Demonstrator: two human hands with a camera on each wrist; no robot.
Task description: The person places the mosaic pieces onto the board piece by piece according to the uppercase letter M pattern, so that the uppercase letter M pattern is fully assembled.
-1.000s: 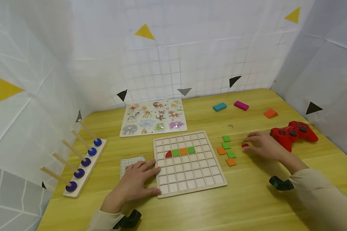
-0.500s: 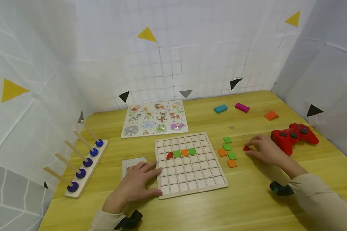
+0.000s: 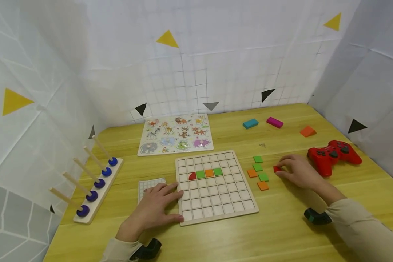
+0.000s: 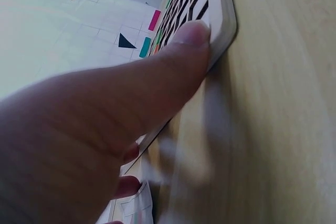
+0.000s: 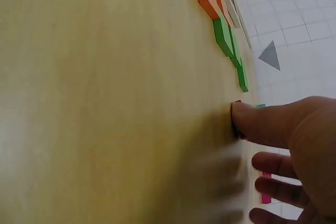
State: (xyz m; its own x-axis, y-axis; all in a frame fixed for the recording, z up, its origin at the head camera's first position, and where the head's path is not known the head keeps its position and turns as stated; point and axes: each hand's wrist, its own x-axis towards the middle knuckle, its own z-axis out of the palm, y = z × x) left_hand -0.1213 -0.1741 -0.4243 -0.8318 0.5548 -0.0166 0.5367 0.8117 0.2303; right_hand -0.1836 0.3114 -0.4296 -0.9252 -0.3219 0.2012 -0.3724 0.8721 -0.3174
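Right hand [image 3: 298, 173] pinches red tile [image 3: 276, 169]; controller [image 3: 334, 155] near table's [image 3: 281, 229] right edge. Left hand [image 3: 157, 205] spread, touching board [image 3: 215, 201]; loose tiles [image 3: 263, 177] between.

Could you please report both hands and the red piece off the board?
Right hand pinches red piece. Left hand rests on grid board, left edge. Green tiles and orange tiles lie between piece and board.

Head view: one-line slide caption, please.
A person's left grip touches a gridded wooden board; the right grip pinches a small red piece near green tiles and orange tiles.
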